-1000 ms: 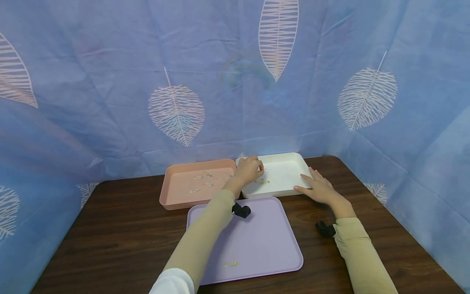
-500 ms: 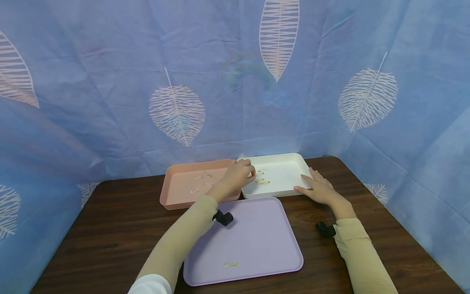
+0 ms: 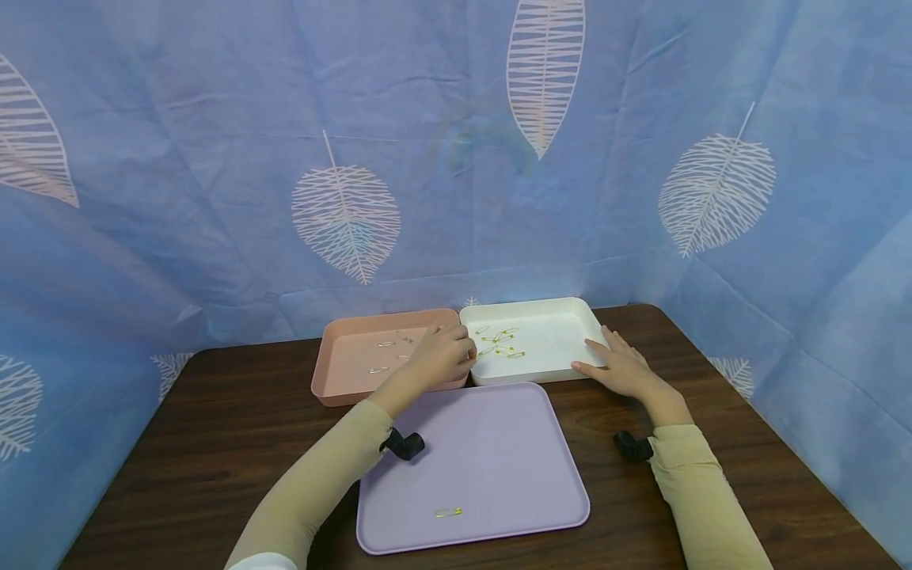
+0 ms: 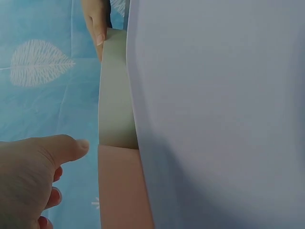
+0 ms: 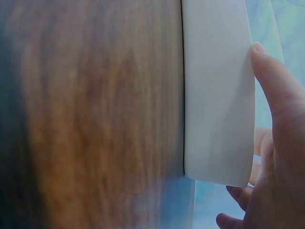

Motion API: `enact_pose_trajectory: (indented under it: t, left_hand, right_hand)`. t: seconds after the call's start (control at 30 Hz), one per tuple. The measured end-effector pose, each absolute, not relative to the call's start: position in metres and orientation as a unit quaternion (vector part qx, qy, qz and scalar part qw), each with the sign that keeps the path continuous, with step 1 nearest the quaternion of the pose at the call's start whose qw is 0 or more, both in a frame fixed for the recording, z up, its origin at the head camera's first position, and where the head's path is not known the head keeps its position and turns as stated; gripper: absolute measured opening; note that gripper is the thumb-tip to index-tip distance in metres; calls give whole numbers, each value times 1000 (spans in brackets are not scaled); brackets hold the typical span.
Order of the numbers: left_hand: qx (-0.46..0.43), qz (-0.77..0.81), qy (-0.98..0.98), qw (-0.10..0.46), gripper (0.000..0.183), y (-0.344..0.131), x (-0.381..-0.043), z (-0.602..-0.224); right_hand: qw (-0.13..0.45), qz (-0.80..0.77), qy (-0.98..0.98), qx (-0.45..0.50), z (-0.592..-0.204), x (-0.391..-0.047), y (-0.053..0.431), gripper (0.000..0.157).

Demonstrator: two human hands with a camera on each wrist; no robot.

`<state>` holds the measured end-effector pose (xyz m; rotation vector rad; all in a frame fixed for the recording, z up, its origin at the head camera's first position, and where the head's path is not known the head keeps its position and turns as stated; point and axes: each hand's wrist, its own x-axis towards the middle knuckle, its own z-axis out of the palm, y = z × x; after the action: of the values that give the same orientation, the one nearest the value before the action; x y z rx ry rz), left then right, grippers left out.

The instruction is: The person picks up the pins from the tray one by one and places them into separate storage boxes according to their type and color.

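My left hand (image 3: 443, 353) hovers over the right end of the pink tray (image 3: 345, 352), close to the white tray's left side, with fingers loosely bent. In the left wrist view the thumb (image 4: 69, 148) stands out from the curled fingers, and no held thing shows. My right hand (image 3: 621, 367) rests spread at the right front corner of the white tray (image 3: 559, 336), its thumb (image 5: 269, 71) touching the rim. Several gold safety pins (image 3: 516, 355) lie in the left part of that tray. Silver safety pins (image 3: 378, 370) lie in the pink one, some hidden behind my left hand.
In front of both stands a lilac tray (image 3: 499, 451), with a single gold safety pin (image 3: 448, 513) near its front edge. All three trays are on a dark wooden table (image 3: 214, 443). A blue leaf-print curtain (image 3: 442, 229) hangs right behind the table.
My left hand has drawn back to the left from over the white tray to the pink tray's right end, uncovering more gold safety pins. The right hand has stayed put.
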<state>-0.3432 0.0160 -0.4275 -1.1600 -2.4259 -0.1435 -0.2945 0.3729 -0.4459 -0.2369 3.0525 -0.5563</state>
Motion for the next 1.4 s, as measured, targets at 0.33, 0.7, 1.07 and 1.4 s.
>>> enact_pose_trajectory:
  t: [0.33, 0.7, 1.07, 1.4]
  left_hand:
    - [-421, -72, -859, 284, 10, -6, -322, -432]
    - [-406, -122, -873, 243, 5, -25, -299, -434]
    - [-414, -135, -870, 233, 7, -41, -275, -439]
    - [-444, -145, -858, 214, 11, -50, -254, -443]
  right_hand:
    - [18, -187, 979, -76, -443, -294, 372, 84]
    - [20, -190, 979, -76, -445, -297, 372, 84]
    - [24, -194, 977, -78, -445, -294, 372, 84]
    - [19, -188, 979, -80, -446, -294, 372, 83]
